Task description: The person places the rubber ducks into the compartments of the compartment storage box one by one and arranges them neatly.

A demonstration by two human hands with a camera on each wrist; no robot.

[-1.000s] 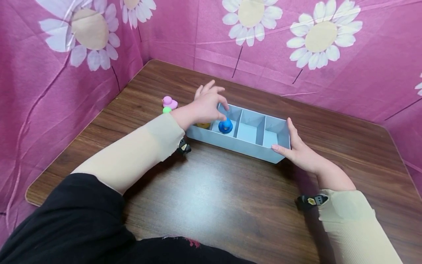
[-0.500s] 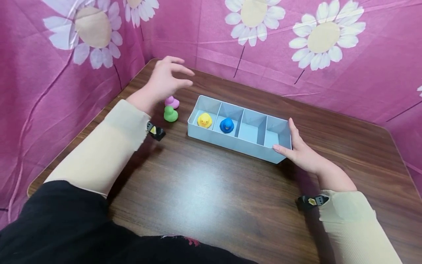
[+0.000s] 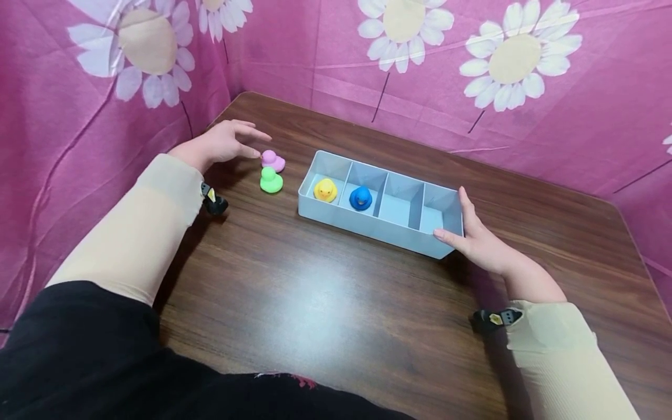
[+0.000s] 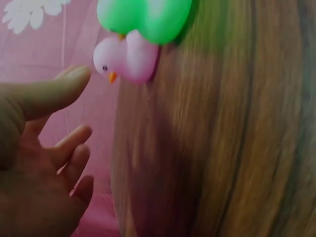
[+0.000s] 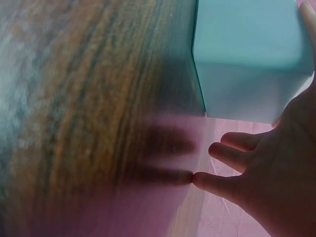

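My left hand (image 3: 223, 142) is just left of the pink rubber duck (image 3: 273, 161), its fingers loosely spread and holding nothing. In the left wrist view the thumb (image 4: 74, 86) points toward the pink duck (image 4: 133, 57), with a small gap showing. A green rubber duck (image 3: 270, 182) stands right in front of the pink one. My right hand (image 3: 483, 245) holds the right end of a light grey-blue divided box (image 3: 367, 224), thumb at the front rim and a finger at the back corner. A yellow duck (image 3: 325, 191) sits in its leftmost compartment, a blue duck (image 3: 360, 199) in the one beside it.
The box stands on a brown wood-grain table (image 3: 315, 303). Pink cloth (image 3: 315, 52) printed with large daisies hangs behind the table and along its left side. The box's two right compartments show bare floors.
My left hand has left the blue duck in the second compartment and swung left, then come down beside the pink duck. The right hand has stayed at the box's end.
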